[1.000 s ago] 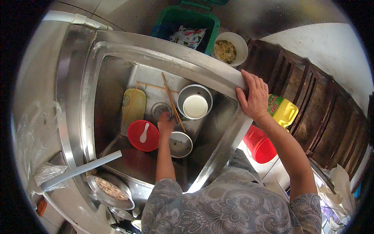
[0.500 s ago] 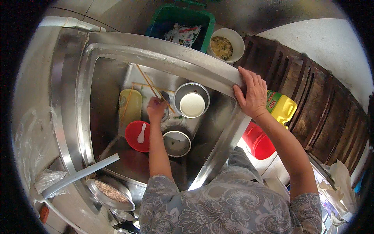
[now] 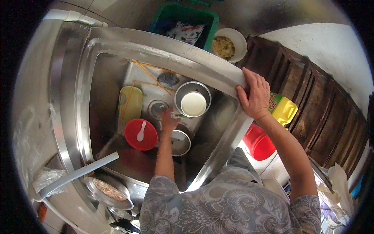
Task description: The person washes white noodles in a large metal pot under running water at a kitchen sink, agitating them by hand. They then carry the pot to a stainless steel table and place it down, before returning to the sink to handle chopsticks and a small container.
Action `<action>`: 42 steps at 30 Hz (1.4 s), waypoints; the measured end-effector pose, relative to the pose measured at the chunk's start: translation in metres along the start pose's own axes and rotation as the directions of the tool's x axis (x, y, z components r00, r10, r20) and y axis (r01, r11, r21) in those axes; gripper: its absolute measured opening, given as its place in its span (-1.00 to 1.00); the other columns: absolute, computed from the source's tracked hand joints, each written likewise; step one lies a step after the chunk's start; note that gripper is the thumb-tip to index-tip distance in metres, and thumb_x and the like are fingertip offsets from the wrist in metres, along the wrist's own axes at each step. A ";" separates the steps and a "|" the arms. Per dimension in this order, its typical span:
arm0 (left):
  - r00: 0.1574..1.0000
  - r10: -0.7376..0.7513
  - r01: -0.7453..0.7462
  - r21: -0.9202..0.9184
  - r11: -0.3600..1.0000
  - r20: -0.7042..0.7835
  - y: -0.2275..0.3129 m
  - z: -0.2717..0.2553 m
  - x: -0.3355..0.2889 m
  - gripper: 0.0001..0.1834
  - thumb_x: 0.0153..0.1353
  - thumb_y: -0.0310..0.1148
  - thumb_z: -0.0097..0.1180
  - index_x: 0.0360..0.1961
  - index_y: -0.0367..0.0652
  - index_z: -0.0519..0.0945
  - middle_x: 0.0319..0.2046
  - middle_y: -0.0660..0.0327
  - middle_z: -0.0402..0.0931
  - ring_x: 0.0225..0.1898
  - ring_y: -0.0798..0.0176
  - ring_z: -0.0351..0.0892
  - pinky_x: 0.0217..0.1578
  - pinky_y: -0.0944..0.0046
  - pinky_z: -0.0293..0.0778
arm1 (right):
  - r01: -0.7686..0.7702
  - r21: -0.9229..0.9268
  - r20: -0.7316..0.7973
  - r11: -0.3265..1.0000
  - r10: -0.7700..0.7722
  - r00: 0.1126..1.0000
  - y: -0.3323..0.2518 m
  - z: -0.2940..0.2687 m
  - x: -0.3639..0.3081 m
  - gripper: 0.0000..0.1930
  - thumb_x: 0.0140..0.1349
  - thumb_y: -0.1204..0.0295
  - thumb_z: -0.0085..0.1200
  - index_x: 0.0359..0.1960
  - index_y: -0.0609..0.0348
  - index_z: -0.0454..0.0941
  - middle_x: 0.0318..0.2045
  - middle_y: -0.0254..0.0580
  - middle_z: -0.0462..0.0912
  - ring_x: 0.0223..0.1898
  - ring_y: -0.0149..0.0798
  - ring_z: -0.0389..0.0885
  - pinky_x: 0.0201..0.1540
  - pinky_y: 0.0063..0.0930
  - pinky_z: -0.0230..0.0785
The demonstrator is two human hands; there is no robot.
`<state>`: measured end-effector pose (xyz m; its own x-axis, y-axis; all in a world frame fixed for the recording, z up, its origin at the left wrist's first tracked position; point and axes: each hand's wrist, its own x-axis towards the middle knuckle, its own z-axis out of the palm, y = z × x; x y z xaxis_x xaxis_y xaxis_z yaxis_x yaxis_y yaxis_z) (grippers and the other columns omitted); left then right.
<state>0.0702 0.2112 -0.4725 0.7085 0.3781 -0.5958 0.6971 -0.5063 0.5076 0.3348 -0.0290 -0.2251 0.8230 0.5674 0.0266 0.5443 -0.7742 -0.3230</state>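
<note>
Inside the metal sink (image 3: pixel 218 87), my left hand (image 3: pixel 169 121) reaches down between the drain strainer (image 3: pixel 158 108) and a metal bowl (image 3: pixel 180 145). Its fingers look stretched out with the thumb apart, slightly blurred, and nothing shows in them. A red bowl (image 3: pixel 132 136) with a white spoon (image 3: pixel 141 131) in it sits left of my left forearm. Orange-brown chopsticks (image 3: pixel 150 75) lie about a dark scouring pad (image 3: pixel 168 79). A yellowish oblong dish (image 3: pixel 133 105) has a chopstick across it. My right hand (image 3: pixel 256 95) rests open on the sink's right rim.
A metal pot (image 3: pixel 178 90) holding a pale bowl (image 3: pixel 193 104) stands right in the sink. Beyond are a green bin (image 3: pixel 212 29) and a white food tub (image 3: pixel 239 45). A yellow jug (image 3: pixel 287 111) and red bucket (image 3: pixel 261 146) stand right; a grey bar (image 3: pixel 82 173) juts in lower left.
My left hand has moved from the chopsticks toward me, nearer the metal bowl. The chopsticks lie differently, and the dark scouring pad shows more. My right hand stays on the rim.
</note>
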 end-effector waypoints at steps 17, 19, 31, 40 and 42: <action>0.885 -0.368 0.043 -0.738 0.674 -0.284 0.025 -0.027 0.017 -0.90 0.02 -0.57 0.22 -0.38 -0.26 0.60 -0.56 0.22 0.57 -0.54 0.39 0.54 -0.51 0.34 0.48 | 0.006 0.004 -0.011 1.000 -0.006 1.000 0.001 0.001 -0.001 -0.42 0.14 0.19 0.08 0.22 0.03 0.33 0.01 -0.12 0.49 0.02 -0.06 0.43 0.12 -0.21 0.17; 0.856 -0.214 -0.280 -0.770 0.574 -0.471 0.076 -0.088 0.004 -0.93 0.11 -0.60 0.18 -0.35 -0.28 0.59 -0.52 0.24 0.56 -0.53 0.37 0.52 -0.53 0.38 0.47 | 0.001 0.001 -0.005 1.000 -0.001 1.000 0.001 0.001 -0.001 -0.42 0.14 0.19 0.08 0.22 0.03 0.32 0.01 -0.12 0.49 0.01 -0.06 0.43 0.12 -0.21 0.17; 0.302 0.400 -0.821 -0.022 0.571 -0.865 0.293 -0.246 0.031 -0.82 0.04 -0.63 0.23 -0.29 -0.20 0.68 -0.32 0.17 0.55 -0.36 0.35 0.53 -0.35 0.39 0.51 | 0.019 0.015 -0.036 1.000 -0.019 0.999 -0.001 0.000 -0.001 -0.44 0.14 0.21 0.09 0.20 0.05 0.35 0.00 -0.11 0.50 0.01 -0.06 0.44 0.11 -0.20 0.19; 0.767 -0.112 -0.057 -0.241 0.969 -0.632 0.010 -0.126 0.019 -0.84 0.08 -0.47 0.20 -0.28 -0.21 0.67 -0.47 0.07 0.64 -0.44 0.12 0.66 -0.35 0.17 0.54 | 0.017 0.017 -0.026 1.000 -0.017 1.000 0.000 0.001 0.000 -0.43 0.12 0.24 0.10 0.20 0.05 0.34 -0.02 -0.10 0.50 0.00 -0.05 0.45 0.10 -0.20 0.19; 0.836 -0.206 0.098 -0.230 0.968 -0.508 -0.032 -0.092 -0.006 -0.82 0.06 -0.44 0.21 -0.27 -0.21 0.67 -0.43 0.03 0.65 -0.39 0.04 0.66 -0.29 0.09 0.55 | 0.007 0.007 -0.007 1.000 -0.006 1.000 0.000 0.001 0.000 -0.43 0.12 0.24 0.10 0.21 0.05 0.34 -0.02 -0.10 0.50 0.01 -0.04 0.44 0.11 -0.20 0.18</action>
<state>0.0537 0.2965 -0.4273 0.5046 0.8145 -0.2863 0.7699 -0.2745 0.5760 0.3352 -0.0287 -0.2266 0.8205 0.5705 0.0350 0.5484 -0.7685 -0.3296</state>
